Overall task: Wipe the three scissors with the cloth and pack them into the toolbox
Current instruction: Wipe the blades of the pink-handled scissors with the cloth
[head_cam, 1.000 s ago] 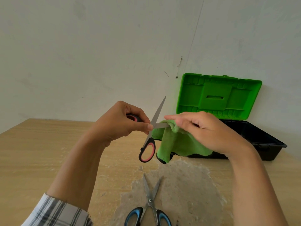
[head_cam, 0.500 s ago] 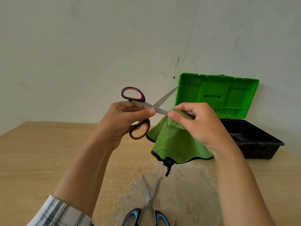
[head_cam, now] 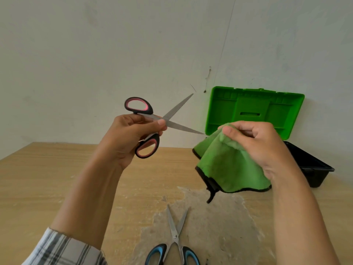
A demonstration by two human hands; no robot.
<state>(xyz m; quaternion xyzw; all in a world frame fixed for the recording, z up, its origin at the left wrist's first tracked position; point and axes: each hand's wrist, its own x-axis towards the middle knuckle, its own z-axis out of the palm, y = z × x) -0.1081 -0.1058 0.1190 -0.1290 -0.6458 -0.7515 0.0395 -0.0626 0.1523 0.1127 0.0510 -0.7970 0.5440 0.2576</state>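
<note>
My left hand (head_cam: 131, 136) holds the black-and-pink scissors (head_cam: 152, 123) near the pivot, raised above the table. Their blades are spread and point right. My right hand (head_cam: 256, 148) pinches the green cloth (head_cam: 229, 169), which hangs down just right of the lower blade tip without touching it. A second pair, the black-and-blue scissors (head_cam: 174, 240), lies open on the table at the near edge. The toolbox (head_cam: 313, 165) stands open at the right by the wall, its green lid (head_cam: 252, 111) upright. No third pair of scissors is in view.
The wooden table (head_cam: 47, 178) has a worn grey patch (head_cam: 219, 226) under the blue scissors. A white wall runs close behind the table and toolbox. The inside of the black toolbox tray is mostly hidden by my right hand and the cloth.
My right hand has slid the cloth right, off the lower blade. My left hand has turned the pink scissors from handle-down to blades pointing right.
</note>
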